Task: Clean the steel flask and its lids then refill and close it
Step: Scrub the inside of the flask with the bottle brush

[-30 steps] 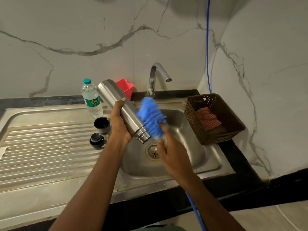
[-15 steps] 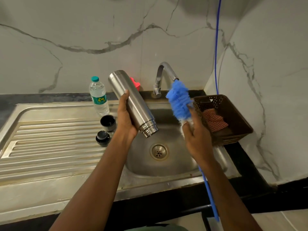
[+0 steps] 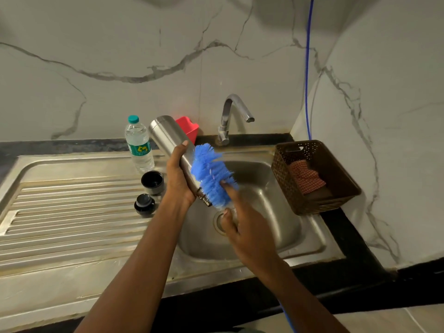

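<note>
"So, where is the flask (image 3: 172,148) at this point?"

"Over the sink (image 3: 271,227), tilted, base up toward the wall and open mouth pointing down at the drain. I'd guess that's so whatever runs off falls into the basin."

"And the hands?"

"The left hand (image 3: 179,180) is wrapped round the flask's body, thumb over the top, holding it steady. The right hand (image 3: 242,229) is curled round the handle of a blue brush (image 3: 211,175), with one finger stretched up onto the bristles, probably to press them harder against the steel."

"Inside or outside?"

"The bristles lie along the outer wall near the mouth end. The handle is blurred and partly hidden, so I can't tell whether any of the brush is in the opening. It looks like outside scrubbing."

"The lids?"

"Both parked on the draining board (image 3: 72,212), just left of the left wrist: a cup lid (image 3: 152,179) and a black stopper (image 3: 144,204) in front of it. They're within reach, and any drips would run off along the grooves."

"What's for the refill?"

"Likely the water bottle (image 3: 139,145) standing behind the lids, capped. The tap (image 3: 234,114) isn't running. A basket (image 3: 288,169) with a checked cloth (image 3: 305,180) sits on the right of the sink."

"So how far along?"

"In my view, it's early: scrubbing now, with rinsing, lids, filling and closing to come."
</note>
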